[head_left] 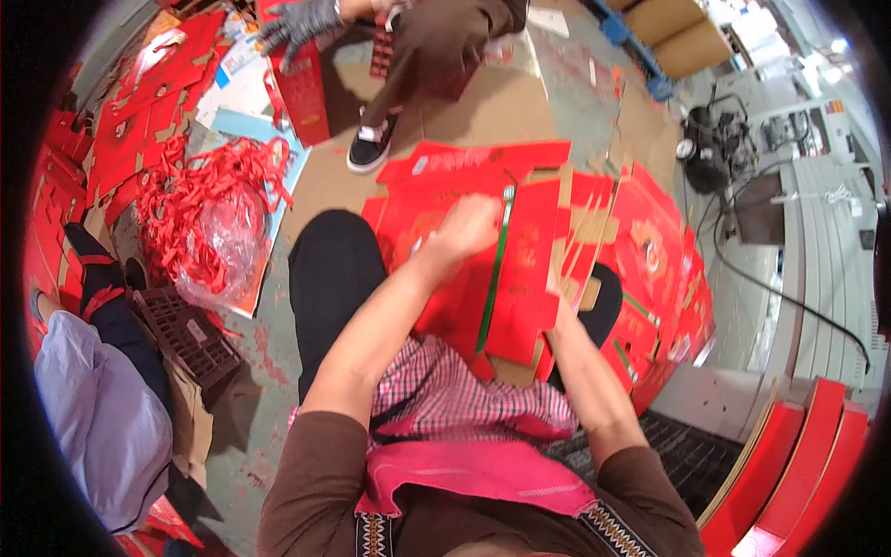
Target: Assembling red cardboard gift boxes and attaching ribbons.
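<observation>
Looking down over my lap, I see my left hand (462, 232) pressed on the face of a flat red cardboard box blank with a green stripe (506, 278), which lies across my knees. That hand is blurred; its fingers look curled against the card, but I cannot tell whether they pinch an edge or only rest on it. My right hand (560, 288) is mostly hidden behind the blank's right edge, so I cannot tell how far its fingers are open or what they have hold of; only the forearm shows, running up to the card.

Under and to the right of the blank sits a stack of flat red printed cartons (654, 269), fanned out, its lower edge cut off by my arm. A pink cloth (473, 469) lies over my checked shirt.

On the concrete floor (278, 325) to my left lie a heap of red paper strips (209, 186) with a clear plastic bag (223, 251) partly over it. At the top edge another person's gloved hand (297, 23) grips an upright red box (306, 88); their body is cut off. A third person in pale blue (93, 408) is at the left rim, mostly out of frame.
</observation>
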Available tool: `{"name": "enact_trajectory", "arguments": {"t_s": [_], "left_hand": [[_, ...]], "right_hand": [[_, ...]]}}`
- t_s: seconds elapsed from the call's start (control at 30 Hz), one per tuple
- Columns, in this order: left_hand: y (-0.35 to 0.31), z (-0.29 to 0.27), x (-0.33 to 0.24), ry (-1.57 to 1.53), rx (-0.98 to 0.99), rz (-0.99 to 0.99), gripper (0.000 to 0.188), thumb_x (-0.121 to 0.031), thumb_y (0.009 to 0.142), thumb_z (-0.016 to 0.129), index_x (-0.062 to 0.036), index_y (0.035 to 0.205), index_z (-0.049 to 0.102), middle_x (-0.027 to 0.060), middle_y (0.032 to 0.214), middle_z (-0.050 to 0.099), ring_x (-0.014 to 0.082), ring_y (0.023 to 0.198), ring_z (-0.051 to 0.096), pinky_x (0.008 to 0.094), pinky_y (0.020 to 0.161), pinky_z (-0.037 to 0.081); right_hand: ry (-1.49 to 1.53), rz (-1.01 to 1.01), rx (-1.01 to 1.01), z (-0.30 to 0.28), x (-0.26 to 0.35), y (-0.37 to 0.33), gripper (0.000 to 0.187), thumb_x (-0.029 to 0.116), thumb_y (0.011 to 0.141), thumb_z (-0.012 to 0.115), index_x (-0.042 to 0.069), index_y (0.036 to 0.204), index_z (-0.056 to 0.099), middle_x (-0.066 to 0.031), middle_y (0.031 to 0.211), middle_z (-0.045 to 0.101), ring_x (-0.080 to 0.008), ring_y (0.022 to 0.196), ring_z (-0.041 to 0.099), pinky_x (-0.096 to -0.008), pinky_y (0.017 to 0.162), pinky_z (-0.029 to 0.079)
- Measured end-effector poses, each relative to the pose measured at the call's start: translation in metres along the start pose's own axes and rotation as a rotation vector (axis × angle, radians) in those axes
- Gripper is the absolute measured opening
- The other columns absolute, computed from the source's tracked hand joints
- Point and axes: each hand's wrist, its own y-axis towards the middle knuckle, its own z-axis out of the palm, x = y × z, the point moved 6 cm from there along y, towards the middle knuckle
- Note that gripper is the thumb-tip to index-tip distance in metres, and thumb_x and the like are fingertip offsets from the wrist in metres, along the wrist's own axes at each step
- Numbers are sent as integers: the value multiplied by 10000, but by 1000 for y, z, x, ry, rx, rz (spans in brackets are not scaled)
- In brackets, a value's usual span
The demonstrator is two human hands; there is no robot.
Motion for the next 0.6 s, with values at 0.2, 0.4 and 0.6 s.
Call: {"name": "enact_trajectory", "arguments": {"t_s": [0.2, 0.4, 0.6], "left_hand": [[-9, 9, -16, 76, 60, 58, 140, -24, 637, 525, 27, 723, 622, 243, 754, 594, 378, 756, 599, 461, 660, 488], [-8, 8, -4, 12, 28, -13, 92, -65, 658, 540, -15, 718, 588, 216, 732, 593, 369, 743, 597, 459, 655, 475], [-7, 5, 10, -222, 14, -193, 76, -66, 699, 534, -22, 727, 589, 202, 738, 599, 361, 729, 591, 427, 641, 465]], "right_hand": [[-92, -50, 24, -11, -6, 2, 325, 264, 914, 416, 36, 1123, 516, -95, 1011, 607, -218, 869, 613, -340, 756, 522], [-75, -86, -35, -24, -7, 6, 323, 262, 913, 422, 36, 1123, 517, -96, 1005, 609, -216, 864, 615, -339, 752, 523], [-14, -121, -132, -38, -1, 11, 320, 259, 911, 428, 36, 1122, 517, -96, 1000, 610, -214, 858, 616, -337, 748, 524]]}}
